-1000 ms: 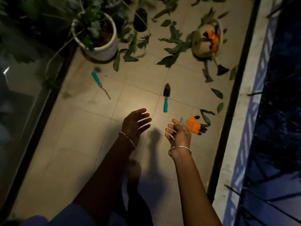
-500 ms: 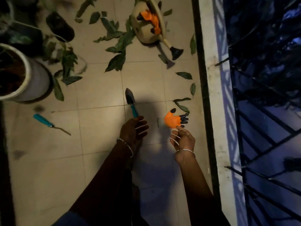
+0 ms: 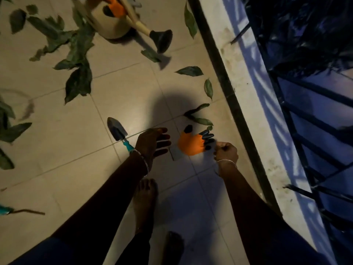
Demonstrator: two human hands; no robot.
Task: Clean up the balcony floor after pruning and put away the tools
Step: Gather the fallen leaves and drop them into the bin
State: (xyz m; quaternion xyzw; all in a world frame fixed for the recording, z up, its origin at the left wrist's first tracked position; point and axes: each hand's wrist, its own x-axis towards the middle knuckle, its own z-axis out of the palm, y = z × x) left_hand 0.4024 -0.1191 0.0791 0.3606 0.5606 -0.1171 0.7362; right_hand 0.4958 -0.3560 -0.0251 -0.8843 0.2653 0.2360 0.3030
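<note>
An orange garden glove (image 3: 189,145) with black claw tips lies flat on the tiled floor. My right hand (image 3: 227,152) hovers just right of its claws with the fingers curled in, and I see nothing held in it. My left hand (image 3: 152,143) is spread with straight fingers just left of the glove, over the teal handle of a small black trowel (image 3: 117,129). Cut green leaves (image 3: 78,81) lie scattered across the tiles. A beige watering can (image 3: 108,23) at the top holds a second orange glove (image 3: 114,4).
A teal-handled hand tool (image 3: 11,210) lies at the left edge. My bare foot (image 3: 144,197) stands between my arms. A raised white ledge (image 3: 248,96) and a dark metal railing (image 3: 309,131) bound the floor on the right.
My view has swung right and down toward the glove. Both hands have moved forward and now flank it; the white plant pot has left the frame.
</note>
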